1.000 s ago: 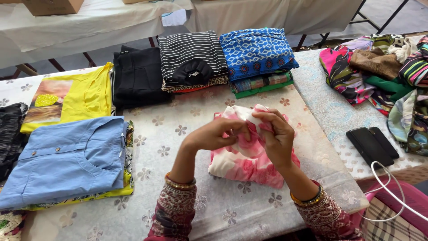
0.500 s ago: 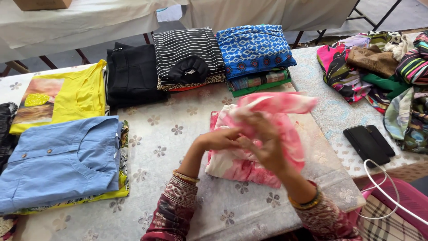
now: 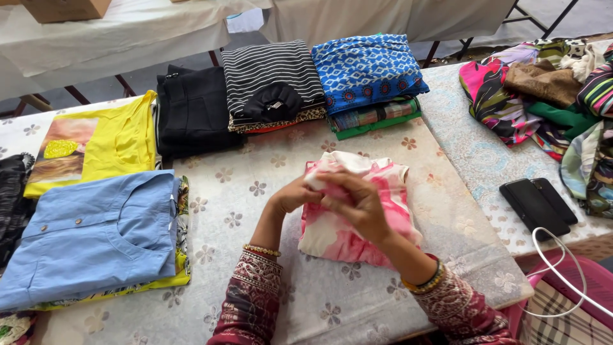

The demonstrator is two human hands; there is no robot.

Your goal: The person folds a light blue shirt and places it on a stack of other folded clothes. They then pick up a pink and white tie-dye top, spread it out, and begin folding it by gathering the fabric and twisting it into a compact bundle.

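Far left there's a folded blue shirt (image 3: 89, 236) sitting on top of something yellow-patterned, with a yellow top (image 3: 105, 144) just behind it, then a black folded piece (image 3: 195, 112) and a striped stack (image 3: 271, 80) along the back of the flowered tablecloth (image 3: 242, 185). Middle of the table is the pink and white garment (image 3: 348, 230), lying partly folded right in front of the person. The left hand (image 3: 295, 195) has its fingers curled closed, pinching the top edge of the cloth, and the right hand (image 3: 357, 201) is closed over the same bunched-up bit just beside it, so both have hold of the fabric near the upper left corner. If you ask me, the trick here is to keep that pinched edge lined up with the layer underneath and smooth the cloth flat before pressing the fold down, otherwise it'll come out lumpy next to the neat piles. Further right is a blue patterned stack (image 3: 367, 70), then two dark phones (image 3: 536, 204) side by side, a white cable (image 3: 562, 268), and a heap of unfolded colourful clothes (image 3: 543, 96).
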